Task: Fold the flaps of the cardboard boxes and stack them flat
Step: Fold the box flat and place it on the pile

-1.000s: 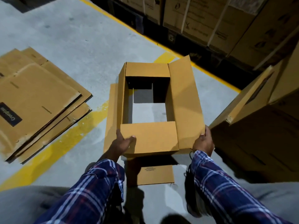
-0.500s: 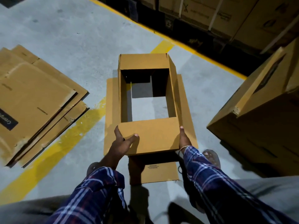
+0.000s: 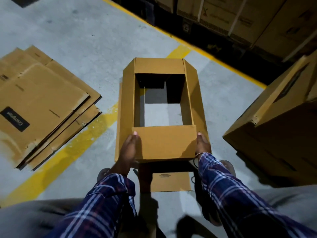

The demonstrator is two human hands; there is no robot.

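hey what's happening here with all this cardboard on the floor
A person in a plaid shirt is holding an open box off the concrete floor, left hand and right hand pressed against its near corners. You can see the floor straight through the box. A stack of flattened boxes lies to the left, so this one probably goes there next.

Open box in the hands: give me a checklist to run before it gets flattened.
1. Left hand on the box: ok, at near-left corner.
2. Right hand on it: ok, at near-right corner; grip cannot tell.
3. Box empty: ok, floor shows through.
4. Long side flaps folded down: ok.
5. Near and far short flaps: not ok, lying inward.
6. Flat pile within reach: cannot tell.
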